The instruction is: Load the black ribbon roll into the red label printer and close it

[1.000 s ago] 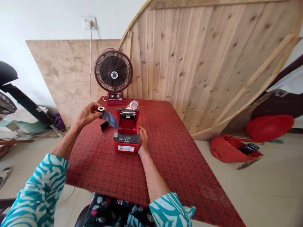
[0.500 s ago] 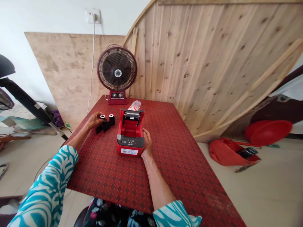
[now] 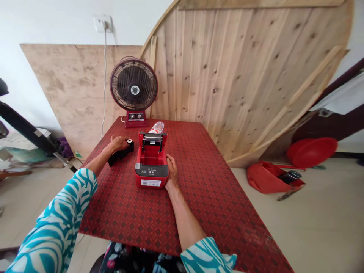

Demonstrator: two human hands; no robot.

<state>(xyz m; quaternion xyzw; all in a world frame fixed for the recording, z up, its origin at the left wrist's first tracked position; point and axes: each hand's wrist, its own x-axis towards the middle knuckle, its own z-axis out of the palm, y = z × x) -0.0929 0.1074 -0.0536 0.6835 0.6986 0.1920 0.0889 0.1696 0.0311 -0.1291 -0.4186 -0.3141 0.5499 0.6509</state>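
A red and dark grey label printer (image 3: 151, 171) sits on the table with its lid raised, its red inner bay showing. My right hand (image 3: 171, 171) is wrapped against the printer's right side, its fingertips partly hidden behind it. To the left of the printer lies black ribbon on rolls, one roll (image 3: 130, 145) showing a white core and a black strip (image 3: 114, 157) stretching toward the lower left. My left hand (image 3: 119, 143) is curled over the ribbon from above, fingertips at the visible roll. It covers the other roll.
Behind the printer lies a clear plastic bottle (image 3: 157, 127). A dark red fan (image 3: 134, 90) stands at the table's (image 3: 199, 212) back left, before leaning wooden boards (image 3: 204, 76). Right of the table, a red bag (image 3: 260, 178) and a red basin (image 3: 313, 151) are on the floor.
My left hand has moved right, from the left ribbon roll across to the other one, now covering the left roll. My right hand stays on the printer. The view has turned slightly right.
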